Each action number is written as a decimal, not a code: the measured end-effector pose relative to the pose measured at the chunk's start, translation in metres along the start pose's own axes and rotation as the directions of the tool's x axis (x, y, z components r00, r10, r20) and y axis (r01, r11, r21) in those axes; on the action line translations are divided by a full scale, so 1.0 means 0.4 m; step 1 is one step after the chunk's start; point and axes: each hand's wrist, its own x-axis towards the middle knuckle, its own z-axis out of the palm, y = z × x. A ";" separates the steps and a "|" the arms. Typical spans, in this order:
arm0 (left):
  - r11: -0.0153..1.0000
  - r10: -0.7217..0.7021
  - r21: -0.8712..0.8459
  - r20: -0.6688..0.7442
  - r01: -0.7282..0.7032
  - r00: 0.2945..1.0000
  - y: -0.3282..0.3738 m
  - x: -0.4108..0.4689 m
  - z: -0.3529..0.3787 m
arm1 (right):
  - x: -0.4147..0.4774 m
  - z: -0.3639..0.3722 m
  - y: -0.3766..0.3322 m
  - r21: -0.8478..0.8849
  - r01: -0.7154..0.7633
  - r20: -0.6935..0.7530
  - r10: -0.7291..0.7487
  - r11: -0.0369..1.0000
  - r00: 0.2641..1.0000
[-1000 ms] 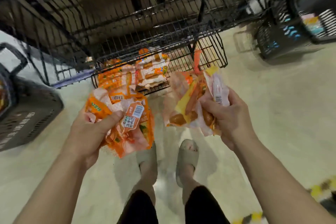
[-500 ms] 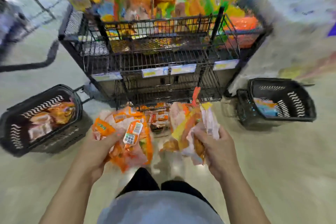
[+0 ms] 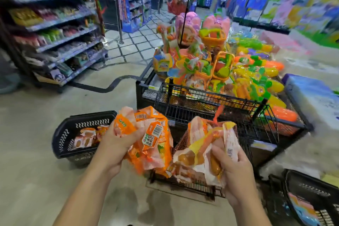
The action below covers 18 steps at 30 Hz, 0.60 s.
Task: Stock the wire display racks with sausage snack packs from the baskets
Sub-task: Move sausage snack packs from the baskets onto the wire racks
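In the head view the left hand (image 3: 117, 139) clutches a loose bunch of orange packs (image 3: 154, 139) and the right hand (image 3: 236, 169) grips a netted bundle (image 3: 203, 143), the wire rack (image 3: 201, 108) at twelve o'clock; overfull grasps could shed slippery packs.

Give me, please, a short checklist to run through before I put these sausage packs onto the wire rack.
1. Left hand grips the orange packs: ok.
2. Right hand grips the netted sausage bundle: ok.
3. A hand free to arrange packs: not ok, both are full.
4. Room in the wire rack's upper tier: cannot tell, blurred.
5. More packs waiting in the black basket on the left: ok.
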 end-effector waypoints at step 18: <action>0.992 0.073 -0.081 -0.293 -0.101 0.953 0.192 0.093 -0.665 | 0.018 0.651 0.223 -0.092 -0.157 0.254 0.175 0.983 0.951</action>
